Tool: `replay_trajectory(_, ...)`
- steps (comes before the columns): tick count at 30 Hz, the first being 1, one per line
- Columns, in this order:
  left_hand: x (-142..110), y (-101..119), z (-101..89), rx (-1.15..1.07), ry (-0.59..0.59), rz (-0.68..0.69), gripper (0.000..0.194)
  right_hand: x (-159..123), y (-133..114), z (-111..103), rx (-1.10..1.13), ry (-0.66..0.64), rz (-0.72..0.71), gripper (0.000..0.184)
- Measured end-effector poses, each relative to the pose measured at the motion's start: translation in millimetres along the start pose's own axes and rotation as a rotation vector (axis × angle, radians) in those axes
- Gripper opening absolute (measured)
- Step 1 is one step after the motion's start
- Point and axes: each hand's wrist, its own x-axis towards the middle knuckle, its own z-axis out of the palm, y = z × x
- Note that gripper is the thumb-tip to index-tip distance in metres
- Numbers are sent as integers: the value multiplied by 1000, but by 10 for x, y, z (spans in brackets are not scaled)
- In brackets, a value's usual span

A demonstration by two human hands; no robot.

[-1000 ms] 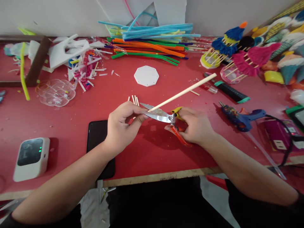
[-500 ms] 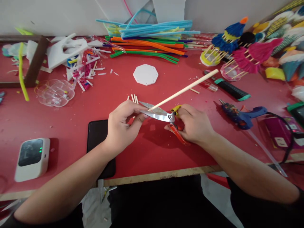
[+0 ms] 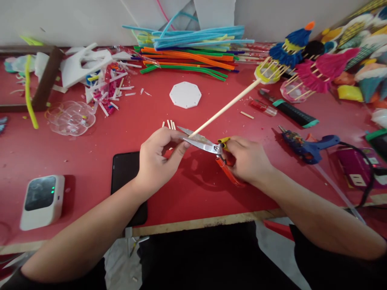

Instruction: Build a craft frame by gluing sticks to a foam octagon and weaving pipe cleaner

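Note:
My left hand pinches the near end of a pale wooden stick, which slants up and away to the right. Around that end lie the parted blades of a pair of scissors with yellow and red handles. The handles are gripped by my right hand. Just behind my left fingers, several short cut sticks rest on the red table, partly hidden. Farther back lies a white octagonal plate with small holes near its edge.
A black phone lies under my left forearm, a white device to its left. Pipe cleaners are piled at the back. On the right are a blue glue gun, a cutter knife and a pink stick model.
The stick's far end has swung to the left and now points more steeply away. The scissors stay around its near end, their blades shifted slightly.

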Motion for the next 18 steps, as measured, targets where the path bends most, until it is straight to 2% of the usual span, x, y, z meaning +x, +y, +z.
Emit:
replay_trajectory(4, -5, -5, 0, 90, 21, 66, 4, -4, 6, 14, 8, 8, -9, 16)
replay_trajectory(8, -4, -9, -12, 164, 67, 168, 11, -6, 17, 47, -17, 49, 5, 17)
replay_trajectory(12, -5, -11, -34, 213, 87, 109, 13, 14, 4, 66, -46, 98, 6, 24)
replay_trajectory(18, -5, -7, -35, 79, 29, 101, 16, 33, 4, 27, 0, 112, -16, 32)
